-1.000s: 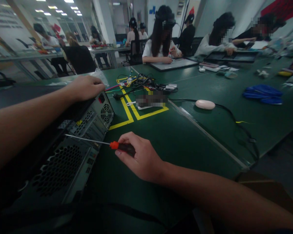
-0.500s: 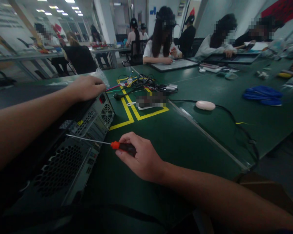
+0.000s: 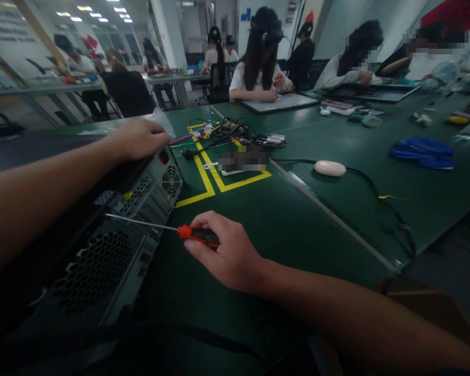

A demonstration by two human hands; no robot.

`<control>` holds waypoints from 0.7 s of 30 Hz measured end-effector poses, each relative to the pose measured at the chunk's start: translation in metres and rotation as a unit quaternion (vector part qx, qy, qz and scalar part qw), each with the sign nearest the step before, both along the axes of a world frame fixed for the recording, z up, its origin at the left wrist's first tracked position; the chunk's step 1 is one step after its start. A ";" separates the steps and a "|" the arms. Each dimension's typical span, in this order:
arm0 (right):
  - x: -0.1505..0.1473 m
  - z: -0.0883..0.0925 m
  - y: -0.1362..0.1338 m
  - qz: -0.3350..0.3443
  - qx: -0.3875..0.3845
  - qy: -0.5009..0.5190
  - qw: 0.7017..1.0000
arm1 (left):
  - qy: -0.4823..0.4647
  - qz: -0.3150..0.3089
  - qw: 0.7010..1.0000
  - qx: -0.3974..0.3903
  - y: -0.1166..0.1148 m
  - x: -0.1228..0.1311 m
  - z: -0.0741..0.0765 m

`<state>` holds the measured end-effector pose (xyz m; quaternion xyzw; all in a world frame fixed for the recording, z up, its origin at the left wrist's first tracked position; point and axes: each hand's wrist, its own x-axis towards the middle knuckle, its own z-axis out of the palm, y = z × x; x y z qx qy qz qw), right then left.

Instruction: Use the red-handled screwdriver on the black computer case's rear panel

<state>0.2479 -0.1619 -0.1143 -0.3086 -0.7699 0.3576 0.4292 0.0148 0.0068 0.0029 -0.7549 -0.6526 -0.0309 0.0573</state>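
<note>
A dark computer case lies at the left, its metal back with vents and ports turned toward the right. My left hand rests on the case's top edge near the far corner, fingers bent over it. My right hand is closed around the handle of a screwdriver with a red and black grip. Its long thin shaft points left, and the tip is at the upper edge of the case's back, above the honeycomb vent. Whether the tip touches a screw cannot be made out.
Tangled cables lie beyond the case, by yellow tape marks. A pink oval object, a black cable and a blue bundle are on the green table. People sit across it.
My hands, the screwdriver and the case hold almost the same places. Across the table at the right, a person's arm has risen and a flat dark panel has shifted slightly.
</note>
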 end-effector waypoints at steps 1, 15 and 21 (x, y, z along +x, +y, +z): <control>0.000 0.000 0.000 -0.004 0.005 -0.001 1.000 | -0.002 0.000 1.000 -0.004 0.000 0.000 0.000; -0.002 0.000 -0.003 0.001 -0.021 0.009 1.000 | 0.011 0.013 1.000 -0.009 0.002 -0.001 -0.001; -0.001 -0.001 -0.001 0.004 -0.011 -0.002 1.000 | -0.002 -0.005 1.000 -0.009 0.003 -0.003 -0.001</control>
